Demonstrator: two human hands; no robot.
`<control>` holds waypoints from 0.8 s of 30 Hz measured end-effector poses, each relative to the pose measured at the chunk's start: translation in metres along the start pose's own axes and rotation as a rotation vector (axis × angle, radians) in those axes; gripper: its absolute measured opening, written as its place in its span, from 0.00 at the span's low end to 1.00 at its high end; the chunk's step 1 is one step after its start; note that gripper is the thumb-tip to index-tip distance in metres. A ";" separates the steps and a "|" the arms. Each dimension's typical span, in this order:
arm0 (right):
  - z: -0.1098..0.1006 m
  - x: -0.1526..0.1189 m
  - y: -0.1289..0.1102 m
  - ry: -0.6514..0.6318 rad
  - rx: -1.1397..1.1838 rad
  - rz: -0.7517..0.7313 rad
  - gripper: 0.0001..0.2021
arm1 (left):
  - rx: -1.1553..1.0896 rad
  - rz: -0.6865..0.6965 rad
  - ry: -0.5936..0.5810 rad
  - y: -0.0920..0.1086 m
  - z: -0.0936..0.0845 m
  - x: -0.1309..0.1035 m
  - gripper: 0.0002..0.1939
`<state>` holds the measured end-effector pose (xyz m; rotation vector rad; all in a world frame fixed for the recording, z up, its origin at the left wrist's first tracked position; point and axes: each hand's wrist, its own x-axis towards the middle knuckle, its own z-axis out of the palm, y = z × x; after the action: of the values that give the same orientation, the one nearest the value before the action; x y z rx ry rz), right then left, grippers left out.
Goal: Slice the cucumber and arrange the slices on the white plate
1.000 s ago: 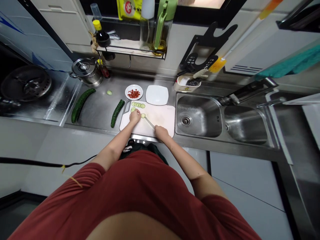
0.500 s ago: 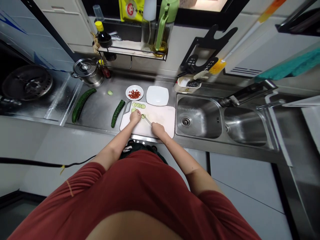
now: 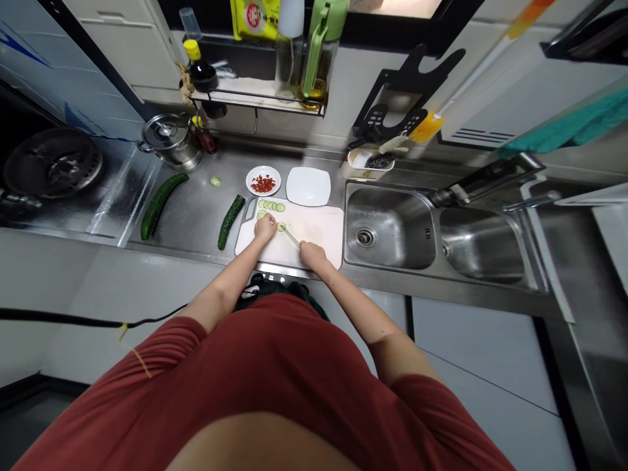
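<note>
My right hand [image 3: 313,253] is closed around the handle of a knife [image 3: 293,239], whose blade points up and left over the white cutting board [image 3: 318,226]. At the blade's tip lies a single cucumber slice [image 3: 281,227]. Just left of that slice, my left hand [image 3: 265,227] rests low over the board with its fingers curled together; what they hold, if anything, is hidden. Behind the left hand are more slices, partly covered, and a row of overlapping cucumber slices [image 3: 271,206] along the board's far edge. A piece of cucumber [image 3: 231,222] lies left of the board.
Beyond the board stand a plate of chopped red pieces [image 3: 263,181] and a white square dish [image 3: 308,186]. To the left are a whole cucumber [image 3: 161,206], a cucumber end [image 3: 214,181] and a steel pot [image 3: 171,140]. A double sink [image 3: 392,229] adjoins on the right.
My right hand and the knife have shifted slightly to the right, away from my left hand. The left hand stays almost in place, beside the single slice.
</note>
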<state>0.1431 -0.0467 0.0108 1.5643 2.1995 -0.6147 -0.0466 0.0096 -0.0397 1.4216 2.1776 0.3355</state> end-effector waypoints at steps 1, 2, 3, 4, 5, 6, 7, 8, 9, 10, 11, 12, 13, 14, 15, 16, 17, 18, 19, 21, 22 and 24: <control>0.001 -0.002 0.001 -0.005 -0.002 0.002 0.16 | 0.001 -0.002 -0.005 0.000 0.000 0.000 0.06; 0.002 -0.004 0.003 -0.009 -0.002 0.002 0.16 | 0.001 -0.005 -0.009 0.000 -0.001 -0.001 0.06; 0.002 -0.006 0.004 -0.014 -0.002 0.004 0.15 | 0.002 -0.007 -0.014 0.001 -0.001 -0.001 0.06; 0.003 -0.008 0.006 -0.018 -0.002 0.005 0.14 | 0.003 -0.008 -0.016 0.001 -0.001 -0.001 0.06; 0.004 -0.009 0.007 -0.022 -0.001 0.005 0.14 | 0.003 -0.010 -0.017 0.001 -0.002 -0.001 0.06; 0.004 -0.011 0.008 -0.026 0.000 0.007 0.14 | 0.003 -0.012 -0.016 0.001 -0.002 -0.002 0.06; 0.005 -0.011 0.008 -0.030 0.001 0.009 0.13 | 0.002 -0.013 -0.015 0.001 -0.002 -0.002 0.07; 0.005 -0.012 0.008 -0.033 0.001 0.008 0.13 | 0.000 -0.013 -0.014 0.001 -0.002 -0.002 0.06; 0.005 -0.012 0.008 -0.032 0.001 0.006 0.13 | -0.003 -0.013 -0.014 0.001 -0.001 -0.002 0.06; 0.004 -0.011 0.008 -0.029 0.001 0.003 0.13 | -0.005 -0.012 -0.016 0.001 -0.001 -0.002 0.06; 0.004 -0.010 0.007 -0.026 0.000 0.002 0.13 | -0.006 -0.012 -0.019 0.001 -0.001 -0.002 0.06; 0.003 -0.009 0.006 -0.020 -0.001 0.002 0.13 | -0.007 -0.012 -0.021 0.001 -0.001 -0.001 0.06; 0.002 -0.008 0.004 -0.014 -0.002 0.001 0.14 | -0.007 -0.013 -0.022 0.001 -0.001 -0.001 0.06; 0.001 -0.006 0.003 -0.010 -0.004 0.001 0.14 | -0.007 -0.013 -0.022 0.001 -0.001 -0.001 0.06; 0.000 -0.005 0.002 -0.009 -0.006 0.002 0.14 | -0.007 -0.012 -0.022 0.001 -0.002 -0.001 0.07; -0.001 -0.004 0.001 -0.010 -0.006 0.001 0.14 | -0.007 -0.012 -0.023 0.001 -0.002 -0.001 0.07; -0.002 -0.002 0.000 -0.012 -0.007 0.001 0.15 | -0.006 -0.013 -0.024 0.001 -0.002 -0.001 0.07; -0.002 -0.001 -0.001 -0.015 -0.006 0.002 0.15 | -0.004 -0.013 -0.026 0.001 -0.002 -0.002 0.07; -0.003 0.000 -0.002 -0.016 -0.004 0.003 0.15 | -0.003 -0.013 -0.026 0.001 -0.002 -0.002 0.07; -0.005 0.003 -0.004 -0.013 0.007 0.003 0.15 | 0.001 -0.013 -0.023 0.002 -0.002 -0.002 0.07; -0.005 0.003 -0.005 -0.012 0.014 0.001 0.15 | 0.002 -0.013 -0.021 0.002 -0.003 -0.003 0.07; -0.007 0.005 -0.006 -0.004 0.023 -0.006 0.15 | 0.000 -0.011 -0.016 0.002 -0.003 -0.003 0.07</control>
<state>0.1354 -0.0413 0.0148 1.5674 2.2024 -0.6459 -0.0452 0.0078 -0.0351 1.4069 2.1719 0.3184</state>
